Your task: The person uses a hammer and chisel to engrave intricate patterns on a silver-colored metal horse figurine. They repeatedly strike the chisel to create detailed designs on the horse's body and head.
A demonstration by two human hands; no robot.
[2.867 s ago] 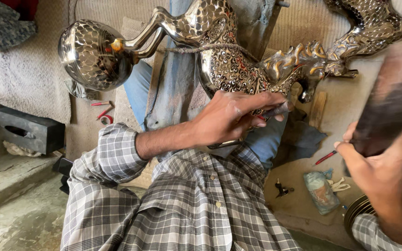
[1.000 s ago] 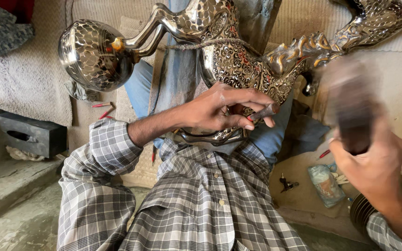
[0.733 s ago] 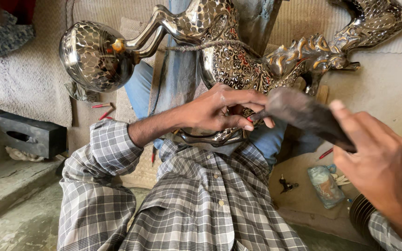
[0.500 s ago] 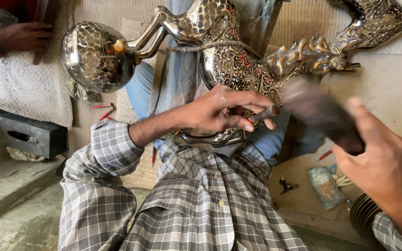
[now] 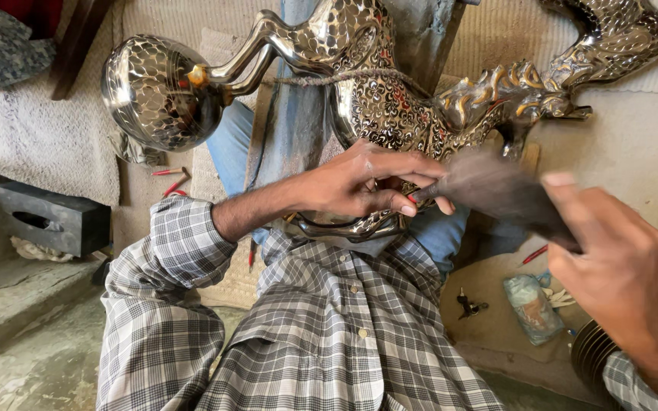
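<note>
Head view, person seated on the floor, plaid shirt, jeans. Ornate metal horse figure [image 5: 397, 106] lies across the lap, silver with gold and red engraved pattern, front legs reaching to a hammered metal ball [image 5: 163, 91] at upper left. A cord wraps the horse's body.

Left hand [image 5: 363, 183] rests on the horse's body, fingers curled together and pinched on a small red-tipped tool [image 5: 414, 199] held against the metal. Right hand [image 5: 618, 266] is clamped on a dark mallet-like block [image 5: 496, 190], motion-blurred, its head touching or just beside the tool's end; cannot tell which.

Surface: dusty beige concrete floor [image 5: 634, 152], worn woven mat [image 5: 47, 144] at upper left running under the legs. Grey concrete step [image 5: 9, 297] lower left with a black rectangular block [image 5: 51, 219] on it. 2 or 3 red-handled small tools [image 5: 169, 175] lie on the floor near the ball, another red one [image 5: 535, 253] near the right hand. A crumpled clear plastic packet [image 5: 531, 304] and a small dark metal piece [image 5: 468, 306] lie on the floor right of the lap. Edge of a ribbed dark round object [image 5: 592, 354] at lower right. A 2nd ornate metal figure [image 5: 618, 38] lies at top right.
</note>
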